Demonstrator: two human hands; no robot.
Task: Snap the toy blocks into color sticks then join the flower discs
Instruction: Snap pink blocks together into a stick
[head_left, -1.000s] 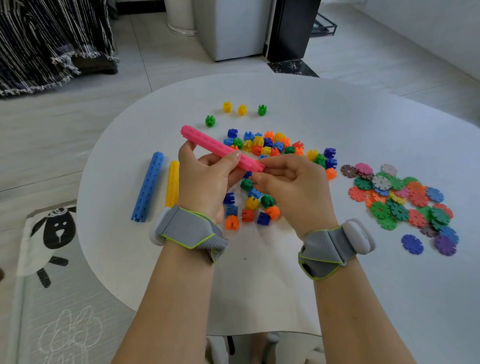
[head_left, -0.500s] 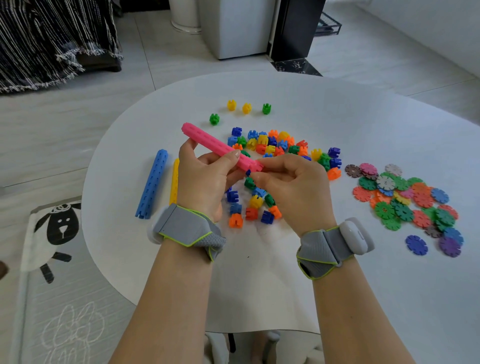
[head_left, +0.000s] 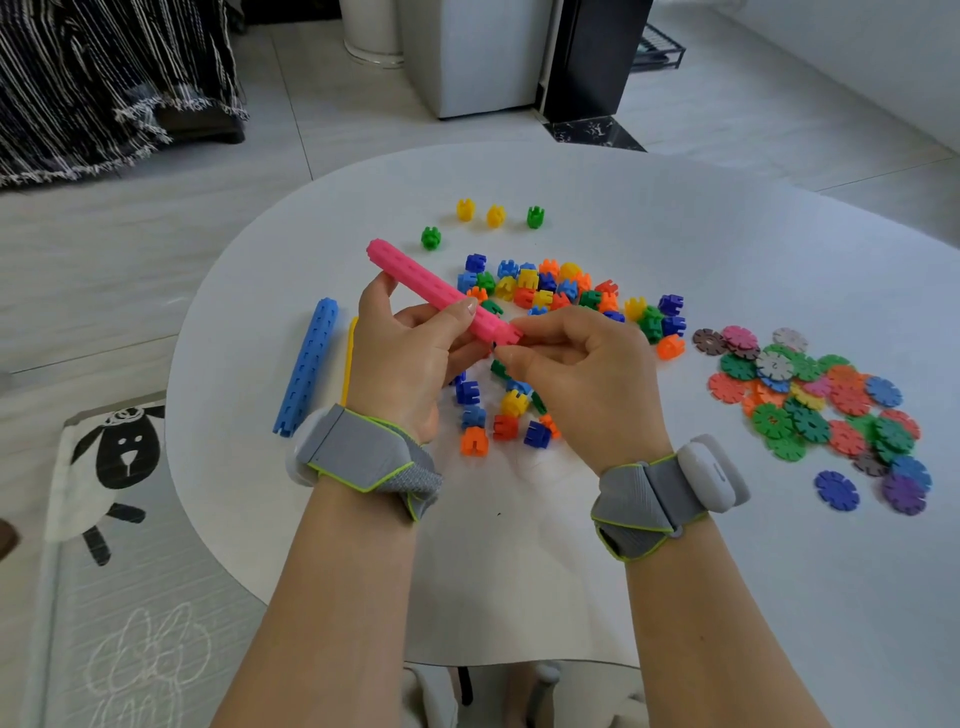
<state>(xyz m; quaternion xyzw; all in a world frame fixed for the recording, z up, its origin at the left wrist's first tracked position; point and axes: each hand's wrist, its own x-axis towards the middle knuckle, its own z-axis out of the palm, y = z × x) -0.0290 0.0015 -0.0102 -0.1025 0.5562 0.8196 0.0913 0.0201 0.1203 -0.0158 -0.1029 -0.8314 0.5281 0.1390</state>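
The left hand wraps the pink stick about its lower half, thumb on top and fingers curled beneath, so the far end points up and away from the person. The right hand pinches the stick's near end between thumb and fingertips, just where the last block sits. One hand steadies and the other presses along the length, which looks like the way to push a block home. Whether that end block is fully seated I cannot tell, because the fingers cover the joint.

Left of the pink stick, a finished blue stick lies flat on the white table, and a yellow stick lies between the two, partly hidden by the left hand. They seem set aside there to keep done work away from loose parts. Right behind and under the pink stick is the pile of loose blocks in mixed colours, close enough for the right hand to reach. Beyond the stick's far end stand four stray blocks, two yellow and two green. Well to the right of the stick lies the heap of flower discs, not yet joined, likely waiting for the second part of the job.

Both wrists carry grey bands, and a sheep mat lies on the floor to the stick's left. No brand, label or writing can be read anywhere.
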